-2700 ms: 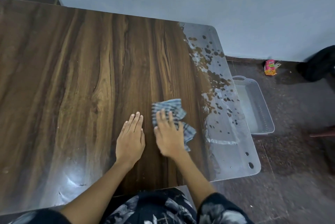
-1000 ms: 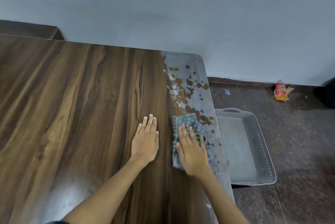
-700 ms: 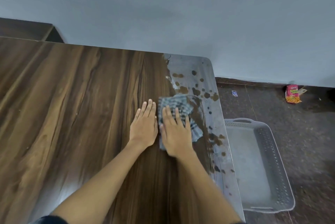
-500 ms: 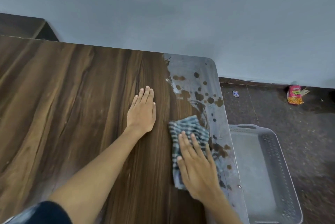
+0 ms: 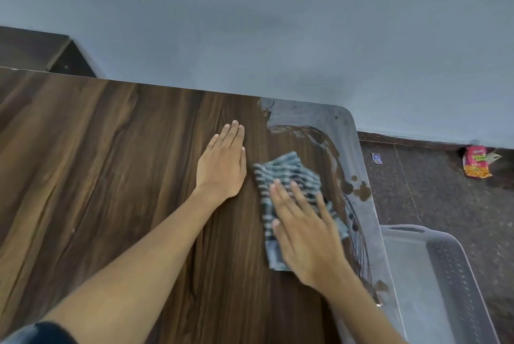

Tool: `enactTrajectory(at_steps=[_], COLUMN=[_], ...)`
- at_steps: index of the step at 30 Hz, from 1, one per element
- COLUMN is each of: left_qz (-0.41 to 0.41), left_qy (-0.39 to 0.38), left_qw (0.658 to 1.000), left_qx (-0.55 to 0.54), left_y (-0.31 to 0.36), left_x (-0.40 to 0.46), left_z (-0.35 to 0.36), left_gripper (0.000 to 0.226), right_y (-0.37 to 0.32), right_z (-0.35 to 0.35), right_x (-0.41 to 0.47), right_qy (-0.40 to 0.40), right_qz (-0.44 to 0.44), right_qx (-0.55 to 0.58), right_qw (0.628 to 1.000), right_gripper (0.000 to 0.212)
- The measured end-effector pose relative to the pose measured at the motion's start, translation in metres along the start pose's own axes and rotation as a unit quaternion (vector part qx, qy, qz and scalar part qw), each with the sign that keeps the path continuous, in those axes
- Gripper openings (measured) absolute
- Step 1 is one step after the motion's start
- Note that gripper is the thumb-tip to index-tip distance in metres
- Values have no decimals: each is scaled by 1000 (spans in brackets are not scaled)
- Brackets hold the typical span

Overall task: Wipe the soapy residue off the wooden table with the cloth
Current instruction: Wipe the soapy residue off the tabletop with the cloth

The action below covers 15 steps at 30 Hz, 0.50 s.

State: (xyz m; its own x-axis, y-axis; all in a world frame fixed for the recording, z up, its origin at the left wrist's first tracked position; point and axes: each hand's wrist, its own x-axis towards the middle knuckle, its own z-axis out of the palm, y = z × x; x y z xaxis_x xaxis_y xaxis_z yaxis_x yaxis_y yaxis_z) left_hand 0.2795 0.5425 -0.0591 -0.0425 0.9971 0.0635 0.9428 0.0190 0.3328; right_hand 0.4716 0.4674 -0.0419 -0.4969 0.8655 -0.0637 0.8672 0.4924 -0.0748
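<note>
Now: wiping the last soapy strip along the right edge of the table.
Right hand: flat, fingers spread and straight, pressing down on the cloth; blurred, so probably mid-stroke.
Left hand: flat on dry wood just left of the cloth, fingers straight and together, holding nothing; it looks like a brace.
Cloth: blue checked, crumpled, lying on the table near the right edge, partly under the right palm, its far end sticking out past the fingertips.
Residue: a grey film runs down the right edge and across the far right corner, with dark wiped patches and streaks inside it; the wood left of the cloth looks clean.
Progress: most of the table seems done; the edge strip and far corner remain.
How to do it well: keep the palm flat and the pressure even, make overlapping strokes along the edge, and reach the far corner, where film is thickest.
Tip: refold to a drier face if streaks keep showing.
Risk: a stroke toward the edge may push suds over it; the basket sits on the floor below and might catch some.
Also: a wrapper lies on the floor by the wall.
</note>
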Motion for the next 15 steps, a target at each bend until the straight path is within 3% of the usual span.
enactTrajectory(at_steps=[5,8,11,13,15], left_qz=[-4,-5,-2,0,-2], left_qy=[26,35,33,28,32], left_qw=[1000,999,999,1000,999], left_qx=[10,7,2,-4,-8], left_y=[1,1,1,1,0], left_x=[-3,-1,-2,-3,-3], left_z=[4,4,4,4,4], left_gripper=[50,50,51,52,52], right_y=[53,42,14,5,13], right_z=[-9,-10,-7,-5,-6], right_x=[83,147,147,110,75], right_qy=[-5,-12,3,16,11], right_qz=[147,171,81,-16,-54], right_qx=[-26,-6,-11,-15,-15], right_qw=[989,985,997,1000,998], right_gripper=[64,57,55,55,57])
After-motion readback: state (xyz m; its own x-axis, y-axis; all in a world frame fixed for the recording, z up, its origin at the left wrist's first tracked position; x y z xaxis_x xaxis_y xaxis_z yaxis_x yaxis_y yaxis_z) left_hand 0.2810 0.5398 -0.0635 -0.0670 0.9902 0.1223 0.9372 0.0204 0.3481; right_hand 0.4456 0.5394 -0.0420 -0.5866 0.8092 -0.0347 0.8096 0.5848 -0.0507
